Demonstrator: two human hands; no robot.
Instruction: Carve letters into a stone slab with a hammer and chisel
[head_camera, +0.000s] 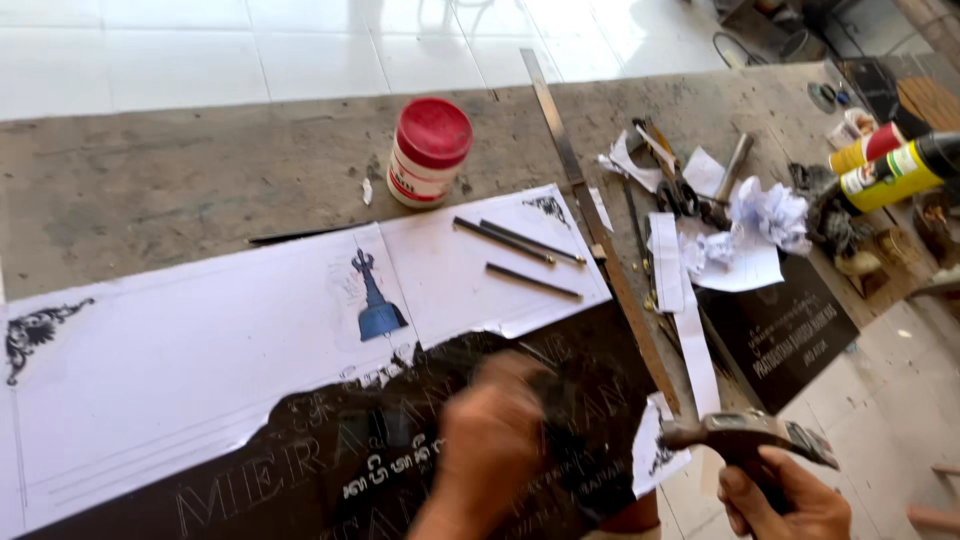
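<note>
**Stone slab lettering: paper template partly stripped, carving under way at near edge**

The dark stone slab lay flat on the bench, running from the near left toward the centre. A white paper template covered most of its far and left portions; along the near side the paper had been torn back in a ragged line, exposing black stone with pale outlined lettering. By my judgement, only the near strip had been uncovered and worked, and the larger papered area, including the blue ornament print and corner scrollwork, remained to be dealt with.

The left hand was closed over the exposed stone near the centre; it was blurred, and appeared to grip a dark slender tool, though the tool itself could not be made out with certainty. The right hand, at the near right off the slab's edge, was closed around the handle of a hammer, head held level above the bench.

Three dark rods (spare chisels, possibly) rested on the paper at the far side. A red-lidded jar stood beyond them, a long metal ruler ran diagonally along the slab's right end, and paper scraps and spray cans lay to the far right.
</note>
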